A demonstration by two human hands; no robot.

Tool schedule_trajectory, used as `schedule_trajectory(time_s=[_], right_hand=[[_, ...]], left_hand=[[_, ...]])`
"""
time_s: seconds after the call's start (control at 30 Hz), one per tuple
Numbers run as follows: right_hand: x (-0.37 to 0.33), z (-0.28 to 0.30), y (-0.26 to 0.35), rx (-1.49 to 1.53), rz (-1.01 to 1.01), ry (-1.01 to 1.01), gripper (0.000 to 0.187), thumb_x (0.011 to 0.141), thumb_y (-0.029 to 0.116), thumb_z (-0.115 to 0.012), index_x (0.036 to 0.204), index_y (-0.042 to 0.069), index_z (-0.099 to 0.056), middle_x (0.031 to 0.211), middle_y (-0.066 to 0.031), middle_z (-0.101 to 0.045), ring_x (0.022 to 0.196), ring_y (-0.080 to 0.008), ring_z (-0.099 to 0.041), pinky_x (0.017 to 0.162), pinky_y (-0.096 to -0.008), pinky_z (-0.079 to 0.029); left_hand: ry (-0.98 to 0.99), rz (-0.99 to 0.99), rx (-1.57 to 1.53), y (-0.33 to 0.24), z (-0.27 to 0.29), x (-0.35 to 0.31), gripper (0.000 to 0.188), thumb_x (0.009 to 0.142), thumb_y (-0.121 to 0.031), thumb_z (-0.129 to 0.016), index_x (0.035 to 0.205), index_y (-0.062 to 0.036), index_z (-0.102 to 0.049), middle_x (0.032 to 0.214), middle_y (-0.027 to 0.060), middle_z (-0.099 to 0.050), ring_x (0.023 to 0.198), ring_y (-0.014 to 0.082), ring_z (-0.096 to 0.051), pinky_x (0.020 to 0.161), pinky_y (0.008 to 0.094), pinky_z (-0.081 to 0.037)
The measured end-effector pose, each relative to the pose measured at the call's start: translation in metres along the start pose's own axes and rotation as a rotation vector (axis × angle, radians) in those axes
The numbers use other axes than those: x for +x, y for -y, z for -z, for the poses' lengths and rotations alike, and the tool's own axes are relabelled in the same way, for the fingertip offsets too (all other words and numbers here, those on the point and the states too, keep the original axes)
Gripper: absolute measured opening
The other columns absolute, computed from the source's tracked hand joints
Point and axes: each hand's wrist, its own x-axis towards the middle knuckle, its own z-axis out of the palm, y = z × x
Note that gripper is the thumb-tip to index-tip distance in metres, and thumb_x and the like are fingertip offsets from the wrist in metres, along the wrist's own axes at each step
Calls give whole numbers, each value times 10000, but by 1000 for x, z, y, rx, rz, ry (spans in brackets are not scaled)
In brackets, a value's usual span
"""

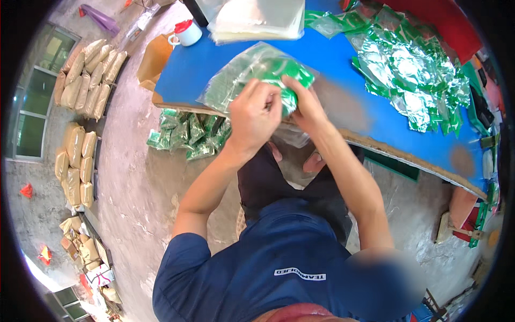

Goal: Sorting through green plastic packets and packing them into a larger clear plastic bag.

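Note:
A clear plastic bag (pixel 228 80) spreads out in front of me at the near edge of the blue table. Bright green packaging (pixel 294 72) shows at its right side; whether it lies inside the bag or against it is hard to tell. My left hand (pixel 253 111) is closed, its curled fingers pinching the bag. On the other side, my right hand (pixel 307 104) grips the green packaging with the thumb on top. The fingers underneath are hidden, and both hands look slightly blurred.
The blue table (pixel 185 70) bears a stack of clear sheets (pixel 257 19), a white mug (pixel 188 34) with a red top, and a heap of shiny green-and-silver packets (pixel 410 70). Filled green packets (pixel 185 131) lie on the floor below. Tan sacks (pixel 88 78) are stacked at the left.

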Motion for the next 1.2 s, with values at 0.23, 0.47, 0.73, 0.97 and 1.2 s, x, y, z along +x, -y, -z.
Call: schedule_trajectory(time_s=[0.23,0.47,0.73,0.97,1.2], right_hand=[[28,18,29,-399,-158,40,634,894,363,-746,1382,56,-481,1219,-108,-635,1039,-222,-655,863,-434,-556],[20,11,19,-264,-81,143,814,834,348,-822,1434,10,-388,1256,-158,-616,1023,-254,-687,707,-378,-617],[64,14,11,-557,-96,-187,678,766,555,-823,1075,-34,-692,973,-139,-698,890,-221,-687,663,-367,-569],[48,39,42,-824,-67,0,1022,806,709,-693,1361,-126,-495,1085,-201,-700,1005,-287,-671,843,-408,-530],[20,46,33,-857,254,-316,958,883,491,-742,1501,-88,-293,1176,-255,-636,1020,-270,-631,856,-397,-511]], left_hand=[[170,161,-69,-24,0,-11,210,830,-68,-753,1027,-48,-681,950,98,-684,869,204,-685,780,305,-539],[410,895,-772,219,57,14,905,791,-389,-842,1497,-16,-414,1497,137,-473,1381,235,-441,1127,354,-360],[610,724,-881,181,37,5,1163,661,-447,-916,1555,-2,-319,1560,133,-393,1451,248,-357,1197,366,-266],[528,666,-809,157,14,-13,1203,678,-471,-905,1576,-6,-255,1612,133,-295,1489,264,-281,1215,372,-225],[529,759,-1027,124,-24,0,1200,664,-394,-933,1581,-22,-255,1586,120,-339,1485,246,-278,1215,376,-217]])
